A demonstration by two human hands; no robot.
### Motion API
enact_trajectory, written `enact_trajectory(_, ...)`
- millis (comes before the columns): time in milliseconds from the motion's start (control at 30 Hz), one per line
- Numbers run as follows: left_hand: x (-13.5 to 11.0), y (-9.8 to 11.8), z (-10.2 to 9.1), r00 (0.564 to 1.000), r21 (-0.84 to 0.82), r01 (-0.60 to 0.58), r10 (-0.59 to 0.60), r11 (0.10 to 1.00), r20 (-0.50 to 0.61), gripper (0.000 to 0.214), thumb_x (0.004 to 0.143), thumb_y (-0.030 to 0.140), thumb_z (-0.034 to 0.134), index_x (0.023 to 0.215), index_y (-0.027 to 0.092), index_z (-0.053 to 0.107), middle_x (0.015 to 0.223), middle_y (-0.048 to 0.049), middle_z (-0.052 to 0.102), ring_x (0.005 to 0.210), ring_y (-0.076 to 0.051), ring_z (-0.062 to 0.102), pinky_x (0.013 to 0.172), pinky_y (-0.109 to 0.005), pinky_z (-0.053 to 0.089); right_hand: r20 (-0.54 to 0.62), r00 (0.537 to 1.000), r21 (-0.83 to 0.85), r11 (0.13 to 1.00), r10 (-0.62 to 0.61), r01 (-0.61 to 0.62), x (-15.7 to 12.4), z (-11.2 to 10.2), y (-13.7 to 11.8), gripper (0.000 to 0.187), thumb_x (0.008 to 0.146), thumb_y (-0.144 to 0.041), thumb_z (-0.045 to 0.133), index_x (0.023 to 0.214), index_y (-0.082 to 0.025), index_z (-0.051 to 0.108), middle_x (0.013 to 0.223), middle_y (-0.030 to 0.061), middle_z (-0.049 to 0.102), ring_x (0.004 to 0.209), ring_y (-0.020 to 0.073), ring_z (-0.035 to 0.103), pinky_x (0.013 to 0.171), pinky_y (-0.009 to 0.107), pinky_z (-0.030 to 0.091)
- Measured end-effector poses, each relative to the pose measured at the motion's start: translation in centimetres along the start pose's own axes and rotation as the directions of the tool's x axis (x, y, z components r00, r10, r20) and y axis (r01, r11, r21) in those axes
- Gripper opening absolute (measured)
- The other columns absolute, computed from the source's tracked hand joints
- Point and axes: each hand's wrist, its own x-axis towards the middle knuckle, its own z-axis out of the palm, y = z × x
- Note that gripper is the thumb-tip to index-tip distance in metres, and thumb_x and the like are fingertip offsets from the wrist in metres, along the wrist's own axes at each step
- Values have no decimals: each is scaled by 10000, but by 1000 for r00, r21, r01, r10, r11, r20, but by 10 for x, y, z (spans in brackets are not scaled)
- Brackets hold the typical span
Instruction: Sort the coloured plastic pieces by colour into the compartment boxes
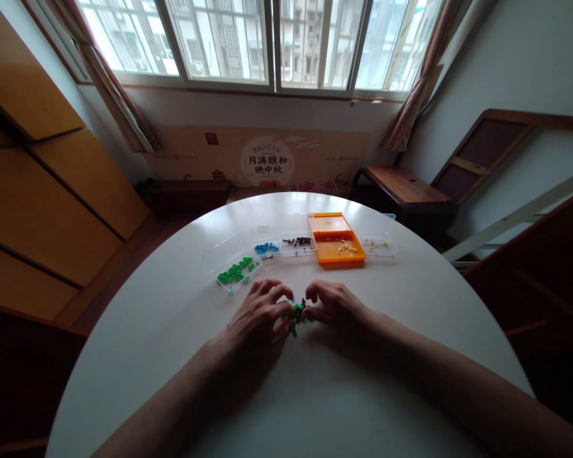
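Note:
On the white table, a small cluster of green, brown and blue building-block pieces [296,312] lies between my two hands. I cannot make out whether the pieces are joined or loose. My left hand [263,308] is at the cluster's left side, with its thumb and fingers curled against the pieces. My right hand [337,304] is at the right side, its fingers bent and a gap showing between forefinger and thumb. The right thumb tip is close to the brown pieces; contact is hard to tell.
Beyond my hands stand clear boxes of green pieces [237,271], blue pieces [266,249], dark brown pieces [298,242] and yellow pieces [376,243]. An open orange box [339,259] holds several pale pieces. The round white table [172,356] curves away behind them; a wooden chair [408,184] stands back right.

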Motion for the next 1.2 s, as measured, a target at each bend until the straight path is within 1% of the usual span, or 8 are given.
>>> enact_trajectory(100, 0, -2, 2, 1000, -13, -4, 4, 1000, 9, 88, 867, 224, 594, 885, 255, 675, 1045, -21, 640, 1049, -208, 497, 941, -382, 357, -37, 998, 44, 997, 60, -58, -1, -1, 1, 116, 835, -260, 629, 845, -182, 544, 722, -5, 588, 587, 105, 513, 560, 209, 388)
enact_trajectory(167, 0, -4, 4, 1000, -24, 2, -2, 1000, 5, 95, 885, 239, 580, 898, 256, 673, 1043, -23, 641, 1053, -211, 494, 932, -382, 358, -79, 995, 69, 996, 63, -58, -1, 0, 0, 94, 830, -232, 625, 837, -184, 544, 716, -8, 582, 585, 101, 506, 552, 204, 386)
enact_trajectory(267, 1, -7, 6, 997, -63, 40, -44, 997, -62, 102, 896, 252, 570, 855, 231, 660, 1013, -37, 641, 1030, -208, 501, 909, -373, 373, -123, 992, 92, 996, -5, 16, -2, 2, -5, 86, 834, -227, 629, 848, -188, 553, 748, 1, 591, 603, 99, 509, 562, 204, 396)
enact_trajectory(367, 5, -6, 8, 984, -157, 91, -113, 983, -137, 109, 891, 255, 575, 819, 213, 644, 968, -41, 644, 978, -196, 522, 888, -360, 397, -136, 983, 88, 987, -121, 133, -2, 5, -13, 100, 854, -263, 632, 858, -190, 565, 775, 16, 606, 629, 105, 529, 591, 211, 419)
enact_trajectory(500, 10, -1, 8, 974, -293, 109, -161, 950, -159, 135, 880, 274, 581, 788, 196, 641, 917, -48, 650, 921, -187, 543, 854, -342, 426, -170, 959, 10, 973, -226, 231, -1, 7, -21, 82, 893, -242, 591, 832, -190, 572, 780, 33, 625, 670, 118, 558, 626, 219, 439)
enact_trajectory(900, 13, -3, 11, 967, -458, 136, -218, 878, -130, 184, 878, 304, 558, 764, 183, 638, 873, -58, 657, 880, -186, 570, 846, -347, 441, -275, 950, -32, 989, -145, 142, 0, 5, -24, 133, 923, -231, 549, 801, -193, 587, 776, 49, 656, 680, 128, 577, 652, 237, 457)
enact_trajectory(1033, 12, -5, 13, 969, -461, 125, -209, 879, -136, 180, 880, 300, 562, 771, 181, 644, 867, -54, 656, 868, -179, 575, 842, -338, 441, -296, 945, -18, 990, -139, 140, -1, 5, -24, 102, 915, -226, 570, 830, -192, 615, 783, 42, 661, 687, 123, 585, 667, 232, 459)
enact_trajectory(1200, 11, -5, 13, 956, -430, 122, -223, 894, -191, 155, 879, 282, 574, 799, 183, 662, 861, -51, 646, 862, -174, 574, 812, -322, 453, -275, 954, -18, 993, -119, 119, 1, 6, -22, 118, 919, -251, 568, 844, -193, 637, 785, 47, 674, 693, 131, 600, 674, 242, 467)
